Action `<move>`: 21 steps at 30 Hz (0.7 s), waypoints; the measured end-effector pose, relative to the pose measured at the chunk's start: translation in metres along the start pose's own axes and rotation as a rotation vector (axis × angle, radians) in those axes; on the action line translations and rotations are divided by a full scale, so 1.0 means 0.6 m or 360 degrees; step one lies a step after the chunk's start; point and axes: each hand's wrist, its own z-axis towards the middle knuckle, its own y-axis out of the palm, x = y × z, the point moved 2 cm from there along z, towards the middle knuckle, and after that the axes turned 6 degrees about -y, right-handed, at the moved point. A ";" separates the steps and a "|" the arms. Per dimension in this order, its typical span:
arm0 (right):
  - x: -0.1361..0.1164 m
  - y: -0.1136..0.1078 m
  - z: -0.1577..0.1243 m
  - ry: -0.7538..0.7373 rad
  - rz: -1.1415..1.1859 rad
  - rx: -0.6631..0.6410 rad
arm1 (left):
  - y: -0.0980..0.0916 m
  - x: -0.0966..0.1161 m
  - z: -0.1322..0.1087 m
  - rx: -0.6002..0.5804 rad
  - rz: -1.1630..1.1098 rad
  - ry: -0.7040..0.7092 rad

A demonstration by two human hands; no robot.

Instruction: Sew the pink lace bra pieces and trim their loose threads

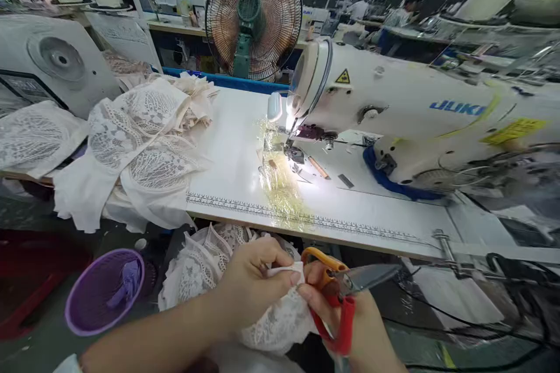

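left hand is closed in a pinch on the lace piece, thumb and fingertips gripping a narrow white edge of it. right hand grasps the scissors, with fingers through the handles, and its thumb also presses on the same white edge, just beside the left fingertips. the scissors have one orange handle and one red handle. their grey blades look closed or nearly so and point to the right, away from the cloth.

the lace piece is off-white with an openwork floral pattern and scalloped trim. it is bunched into soft folds and hangs below the front edge of the desk, near the middle of that edge. part of it spreads to the left under the left wrist.

on the desk, a white sewing machine stands toward the right side with its lamp lit over the needle. a crinkled clear film lies beneath the light and reaches toward the front edge, where a printed ruler strip runs. a pile of lace covers the left end of the desk and spills over its edge. a purple basket sits on the floor below that left end. a fan stands behind the far edge.
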 end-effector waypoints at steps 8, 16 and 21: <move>-0.034 -0.061 0.009 -0.0129 -0.0567 -0.0462 | 0.002 0.003 0.003 -0.0137 -0.0191 -0.0313; -0.027 -0.097 0.012 0.0091 -0.1176 -0.1036 | 0.003 0.006 0.012 -0.0225 -0.0022 -0.0468; -0.027 -0.092 0.011 0.0206 -0.1153 -0.1079 | 0.000 0.006 0.018 -0.0271 -0.0009 -0.0602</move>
